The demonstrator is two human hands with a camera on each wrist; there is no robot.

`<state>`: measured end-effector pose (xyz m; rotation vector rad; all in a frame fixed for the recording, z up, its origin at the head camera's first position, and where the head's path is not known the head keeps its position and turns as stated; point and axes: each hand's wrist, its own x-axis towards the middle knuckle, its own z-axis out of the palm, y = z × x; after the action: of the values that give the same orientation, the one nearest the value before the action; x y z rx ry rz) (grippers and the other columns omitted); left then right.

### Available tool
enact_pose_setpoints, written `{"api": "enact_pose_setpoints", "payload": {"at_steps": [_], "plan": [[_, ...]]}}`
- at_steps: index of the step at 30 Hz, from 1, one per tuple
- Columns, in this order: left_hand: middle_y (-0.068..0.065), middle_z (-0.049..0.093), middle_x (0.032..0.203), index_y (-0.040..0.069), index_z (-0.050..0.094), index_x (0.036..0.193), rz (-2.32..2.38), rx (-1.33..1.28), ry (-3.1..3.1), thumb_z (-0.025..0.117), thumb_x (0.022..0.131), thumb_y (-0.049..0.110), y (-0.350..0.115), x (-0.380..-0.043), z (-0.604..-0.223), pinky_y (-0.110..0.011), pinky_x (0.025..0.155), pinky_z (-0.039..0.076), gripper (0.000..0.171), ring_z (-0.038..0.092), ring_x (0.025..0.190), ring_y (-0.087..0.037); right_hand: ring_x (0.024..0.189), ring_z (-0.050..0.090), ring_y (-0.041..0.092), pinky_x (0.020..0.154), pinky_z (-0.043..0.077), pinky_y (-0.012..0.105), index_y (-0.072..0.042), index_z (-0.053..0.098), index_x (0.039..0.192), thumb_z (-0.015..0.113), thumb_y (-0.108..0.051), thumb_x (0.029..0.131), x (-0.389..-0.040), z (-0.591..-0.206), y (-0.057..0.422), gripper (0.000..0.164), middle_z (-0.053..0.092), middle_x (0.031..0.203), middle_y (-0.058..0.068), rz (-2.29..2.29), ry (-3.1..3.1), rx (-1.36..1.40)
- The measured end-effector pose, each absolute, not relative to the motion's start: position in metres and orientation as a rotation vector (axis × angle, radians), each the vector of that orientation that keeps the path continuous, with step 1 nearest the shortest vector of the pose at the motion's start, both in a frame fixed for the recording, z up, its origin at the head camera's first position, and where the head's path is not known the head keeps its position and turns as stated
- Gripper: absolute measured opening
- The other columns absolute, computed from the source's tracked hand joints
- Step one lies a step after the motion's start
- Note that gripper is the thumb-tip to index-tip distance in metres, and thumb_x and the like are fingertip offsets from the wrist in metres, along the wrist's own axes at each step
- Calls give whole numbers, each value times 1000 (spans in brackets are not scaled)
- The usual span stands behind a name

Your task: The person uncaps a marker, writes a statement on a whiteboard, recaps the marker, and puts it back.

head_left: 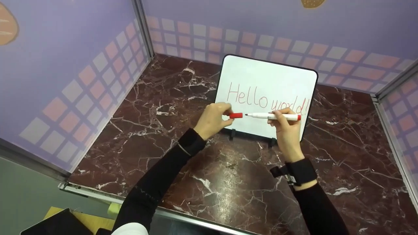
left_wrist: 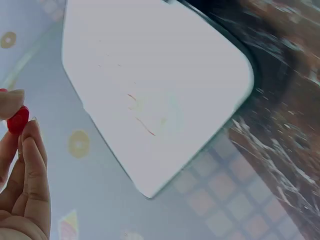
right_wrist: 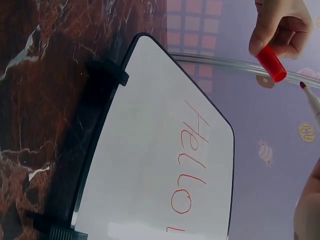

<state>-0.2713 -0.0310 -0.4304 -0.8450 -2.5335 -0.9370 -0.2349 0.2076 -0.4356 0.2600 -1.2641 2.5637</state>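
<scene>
My left hand [head_left: 214, 119] pinches a red marker cap [head_left: 236, 115] between thumb and fingers, its open end turned toward the pen. In my right hand [head_left: 287, 130] is a white marker [head_left: 261, 116] with a red end, gripped along its barrel. Its bare tip points left, a small gap from the cap. Both hands are raised in front of a whiteboard [head_left: 261, 71] that bears "Hello world!" in red. In the right wrist view the cap [right_wrist: 272, 64] and the marker tip [right_wrist: 311, 97] are apart. The left wrist view shows the cap [left_wrist: 18, 120] between fingertips.
The black-framed whiteboard stands on dark feet [head_left: 272, 142] upon a dark red marbled tabletop [head_left: 156, 130]. Purple panels [head_left: 261, 19] with checkered bands enclose the back and sides. A metal edge [head_left: 183, 217] runs along the front, with a yellow item [head_left: 88, 220] below at left.
</scene>
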Motion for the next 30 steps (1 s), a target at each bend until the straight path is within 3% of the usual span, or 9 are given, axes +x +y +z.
{"api": "enact_pose_setpoints", "payload": {"at_steps": [7,15,22,26,30], "plan": [[-6,74,87,6,67,84,-965,-929,-2506,78,80,9,-22,-266,-425,-32,79,58,12,69,82,-21,57,61,16,57,50,19,0,65,78,54,11,94,-234,-441,201,22,70,75,9,2502,-1359,253],[-11,75,95,1,71,97,-878,-1201,-2445,73,88,14,-27,-262,-419,-31,82,58,16,72,86,-22,67,65,14,67,53,21,2,67,87,63,4,92,-232,-450,200,7,71,82,7,2414,-1556,523],[-11,76,96,1,73,100,-977,-1216,-2456,73,88,16,-31,-262,-419,-30,81,59,20,73,84,-20,74,69,11,73,56,21,-6,73,91,58,10,92,-234,-448,210,21,73,91,7,2293,-1757,717],[-11,76,98,2,73,102,-1042,-1182,-2456,73,88,16,-31,-264,-418,-29,82,58,20,73,85,-19,76,71,11,75,58,22,1,73,97,64,6,90,-235,-439,219,13,76,95,7,2174,-1947,689],[-10,76,99,3,73,102,-1033,-1155,-2447,73,88,17,-31,-265,-417,-29,84,58,20,72,87,-20,81,70,9,67,55,16,8,70,108,72,9,82,-237,-425,232,25,76,98,6,1907,-2124,701]]}}
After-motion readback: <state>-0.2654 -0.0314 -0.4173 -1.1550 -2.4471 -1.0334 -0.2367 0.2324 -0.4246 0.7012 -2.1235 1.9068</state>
